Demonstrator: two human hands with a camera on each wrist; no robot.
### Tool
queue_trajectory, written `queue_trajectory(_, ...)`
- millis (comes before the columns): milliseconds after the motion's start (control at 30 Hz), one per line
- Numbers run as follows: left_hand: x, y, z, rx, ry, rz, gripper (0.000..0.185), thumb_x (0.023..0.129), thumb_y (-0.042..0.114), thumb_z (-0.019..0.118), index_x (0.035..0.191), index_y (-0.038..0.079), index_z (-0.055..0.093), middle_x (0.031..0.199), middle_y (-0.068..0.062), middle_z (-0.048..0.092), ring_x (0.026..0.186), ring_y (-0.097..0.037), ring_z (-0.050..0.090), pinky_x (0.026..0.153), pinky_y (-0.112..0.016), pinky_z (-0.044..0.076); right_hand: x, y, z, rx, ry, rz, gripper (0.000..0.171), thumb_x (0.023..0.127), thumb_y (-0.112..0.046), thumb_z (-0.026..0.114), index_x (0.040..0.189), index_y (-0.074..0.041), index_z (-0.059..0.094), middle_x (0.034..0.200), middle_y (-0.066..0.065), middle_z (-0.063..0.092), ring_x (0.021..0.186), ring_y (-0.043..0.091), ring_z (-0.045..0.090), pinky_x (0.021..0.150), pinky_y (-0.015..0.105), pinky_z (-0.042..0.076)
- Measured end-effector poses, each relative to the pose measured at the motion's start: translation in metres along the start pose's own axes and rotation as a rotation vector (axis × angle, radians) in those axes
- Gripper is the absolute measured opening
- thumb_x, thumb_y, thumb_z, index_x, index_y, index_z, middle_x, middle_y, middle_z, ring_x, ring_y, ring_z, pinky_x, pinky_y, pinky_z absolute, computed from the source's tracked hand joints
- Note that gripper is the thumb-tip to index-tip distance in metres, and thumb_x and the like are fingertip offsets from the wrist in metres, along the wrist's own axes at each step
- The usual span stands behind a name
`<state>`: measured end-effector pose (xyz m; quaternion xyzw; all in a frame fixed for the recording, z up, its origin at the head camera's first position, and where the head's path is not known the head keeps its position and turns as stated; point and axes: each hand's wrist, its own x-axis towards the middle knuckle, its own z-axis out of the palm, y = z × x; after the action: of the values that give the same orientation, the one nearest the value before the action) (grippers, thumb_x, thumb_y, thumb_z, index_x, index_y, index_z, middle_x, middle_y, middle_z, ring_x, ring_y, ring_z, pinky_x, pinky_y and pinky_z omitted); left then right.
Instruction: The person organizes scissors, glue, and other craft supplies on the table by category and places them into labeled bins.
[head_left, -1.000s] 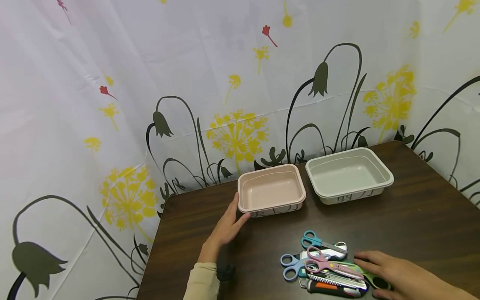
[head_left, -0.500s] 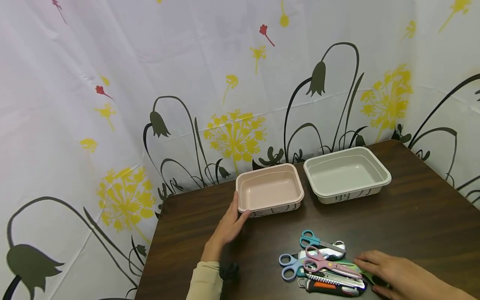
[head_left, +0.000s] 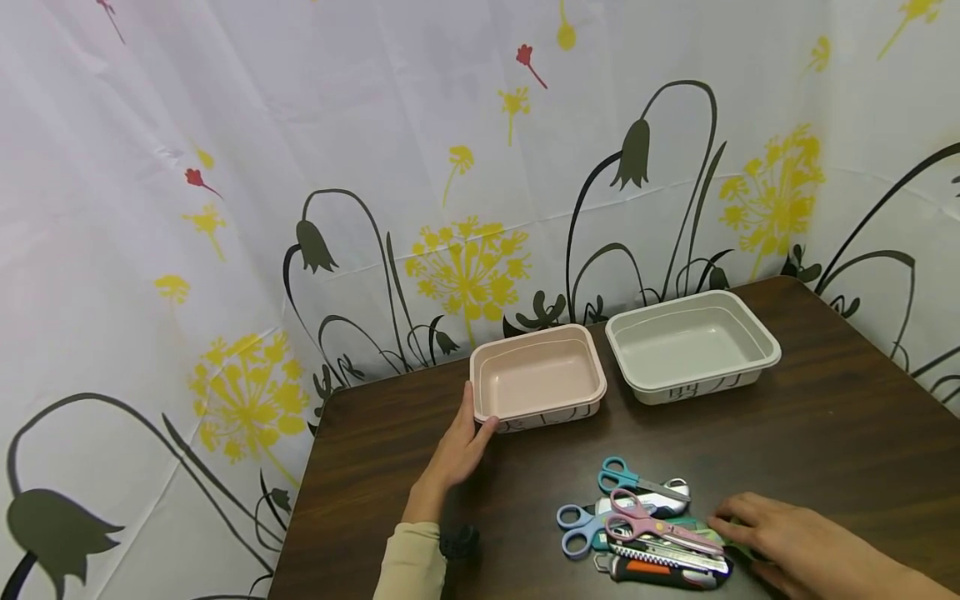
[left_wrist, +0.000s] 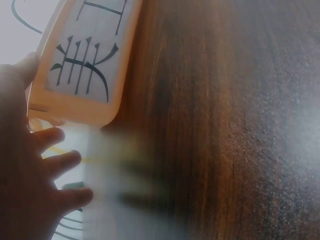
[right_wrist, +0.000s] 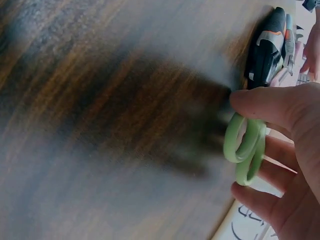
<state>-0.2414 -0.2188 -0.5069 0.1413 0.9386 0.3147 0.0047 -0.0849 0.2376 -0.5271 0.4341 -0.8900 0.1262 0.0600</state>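
Observation:
My left hand [head_left: 453, 454] rests at the near left corner of a pink plastic bin [head_left: 540, 383], fingers along its side and thumb at its front. In the left wrist view its fingers [left_wrist: 62, 162] look spread. At the lower right, my right hand [head_left: 795, 537] holds green scissors [right_wrist: 229, 142] by their handle loops, which it hides in the head view. Their front end lies among a pile: pink scissors [head_left: 660, 528], lilac-blue scissors [head_left: 597, 527], teal scissors [head_left: 630, 482] and several utility knives, one black and orange [head_left: 645, 572].
A pale grey-green bin [head_left: 693, 346] stands to the right of the pink one, at the back of the dark wooden table [head_left: 375, 467]. Both bins have handwritten labels in front. A flower-printed curtain [head_left: 420, 108] hangs right behind the table edge.
My right hand's fingers have closed over the green scissors' handles, which showed earlier. The view has shifted slightly; my left hand stays at the pink bin.

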Motion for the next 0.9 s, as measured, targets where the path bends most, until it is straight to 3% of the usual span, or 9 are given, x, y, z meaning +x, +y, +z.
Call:
queue_trajectory(200, 0.001, 0.0, 0.0, -0.006, 0.01, 0.023, 0.081, 0.101, 0.05, 0.045, 0.159, 0.01, 0.003, 0.16, -0.018, 0.021, 0.14, -0.037, 0.032, 0.108, -0.054, 0.031, 0.002, 0.0, -0.004, 0.109, -0.105, 0.06, 0.049, 0.084, -0.023, 0.077, 0.131, -0.018, 0.064, 0.114, -0.008, 0.051, 0.09, 0.003, 0.047, 0.059, 0.025, 0.047)
queue_trajectory(367, 0.001, -0.002, 0.001, -0.001, 0.012, 0.037, 0.08, 0.102, 0.048, 0.045, 0.158, 0.007, 0.004, 0.159, -0.019, 0.022, 0.14, -0.037, 0.032, 0.108, -0.054, 0.031, 0.001, 0.002, -0.007, 0.18, -0.167, 0.111, 0.045, 0.085, -0.022, 0.075, 0.129, -0.019, 0.064, 0.111, -0.01, 0.05, 0.087, 0.001, 0.046, 0.06, 0.026, 0.048)
queue_trajectory(633, 0.0, 0.0, 0.0, -0.001, 0.012, 0.035, 0.08, 0.102, 0.046, 0.046, 0.158, 0.01, 0.002, 0.16, -0.018, 0.02, 0.141, -0.035, 0.031, 0.109, -0.052, 0.03, -0.002, 0.005, -0.01, 0.1, 0.022, -0.025, 0.049, 0.077, -0.017, 0.081, 0.124, -0.016, 0.067, 0.114, -0.006, 0.054, 0.09, 0.002, 0.053, 0.061, 0.026, 0.05)
queue_trajectory(900, 0.001, 0.0, 0.0, 0.013, 0.006, 0.034, 0.08, 0.102, 0.046, 0.045, 0.158, 0.008, 0.003, 0.159, -0.02, 0.022, 0.14, -0.037, 0.032, 0.109, -0.053, 0.03, -0.001, 0.018, -0.026, 0.075, 0.048, -0.03, 0.054, 0.072, -0.012, 0.084, 0.123, -0.013, 0.066, 0.116, -0.003, 0.056, 0.089, 0.002, 0.057, 0.063, 0.024, 0.052)
